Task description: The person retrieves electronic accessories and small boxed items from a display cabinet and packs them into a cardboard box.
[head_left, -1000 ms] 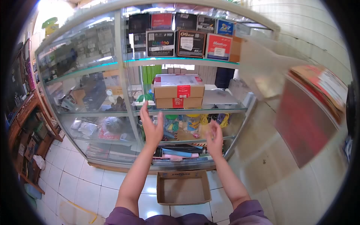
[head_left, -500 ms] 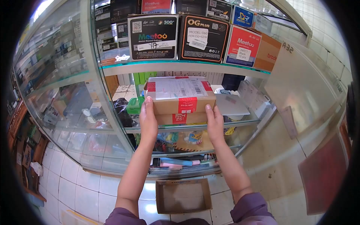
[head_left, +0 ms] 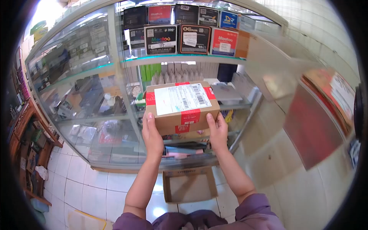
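Note:
A brown cardboard parcel (head_left: 168, 122) with red tape and a white shipping label is held in front of the glass cabinet. The red-taped lower part may be a second box beneath it; I cannot tell for certain. My left hand (head_left: 152, 134) grips its left side, thumb on the front face. At the right side my right hand (head_left: 217, 132) holds it, with the thumb near the front corner. An open cardboard box (head_left: 189, 187) lies on the tiled floor below.
The glass cabinet (head_left: 184, 58) holds printed boxes such as a Meetoo box (head_left: 161, 40) on its upper shelf. Red folders or papers (head_left: 312, 126) stand at the right. A wooden shelf unit (head_left: 32, 122) is at the far left.
Both hands, apart and empty at first, have closed on the parcel's sides. The parcel has come off the shelf toward me and its label now faces up more fully.

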Tool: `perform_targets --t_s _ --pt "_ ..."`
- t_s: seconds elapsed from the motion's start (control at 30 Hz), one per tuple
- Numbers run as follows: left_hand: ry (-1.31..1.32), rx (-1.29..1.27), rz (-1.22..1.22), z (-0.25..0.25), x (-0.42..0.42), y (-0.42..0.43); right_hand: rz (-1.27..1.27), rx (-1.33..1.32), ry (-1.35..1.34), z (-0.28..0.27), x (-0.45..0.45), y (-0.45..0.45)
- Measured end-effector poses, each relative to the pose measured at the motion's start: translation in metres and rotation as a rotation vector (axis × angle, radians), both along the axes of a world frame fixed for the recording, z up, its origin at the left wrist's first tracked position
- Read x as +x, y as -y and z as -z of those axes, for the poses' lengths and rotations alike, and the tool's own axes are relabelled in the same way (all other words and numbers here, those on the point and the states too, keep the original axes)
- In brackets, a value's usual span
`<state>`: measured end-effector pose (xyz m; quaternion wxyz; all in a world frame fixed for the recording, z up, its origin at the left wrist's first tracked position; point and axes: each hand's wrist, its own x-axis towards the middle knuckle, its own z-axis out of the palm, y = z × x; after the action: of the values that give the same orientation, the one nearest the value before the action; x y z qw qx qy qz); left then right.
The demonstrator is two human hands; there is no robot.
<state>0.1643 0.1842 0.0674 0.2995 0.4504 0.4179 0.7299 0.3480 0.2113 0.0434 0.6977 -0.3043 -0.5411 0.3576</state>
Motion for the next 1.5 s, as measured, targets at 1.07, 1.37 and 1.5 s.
perform_targets --t_s 1.07,1.37,1.5 --pt "-0.073 -0.750 -0.026 0.374 0.029 0.119 0.181 -0.896 -0.044 0.357 0.055 0.133" --pt "-0.013 -0.934 -0.022 0.458 0.018 0.083 0.118 -1.111 0.130 0.441 0.053 0.092" --pt "0.138 -0.921 -0.033 0.489 0.013 0.069 0.090 -1.111 0.064 0.464 0.041 0.075"
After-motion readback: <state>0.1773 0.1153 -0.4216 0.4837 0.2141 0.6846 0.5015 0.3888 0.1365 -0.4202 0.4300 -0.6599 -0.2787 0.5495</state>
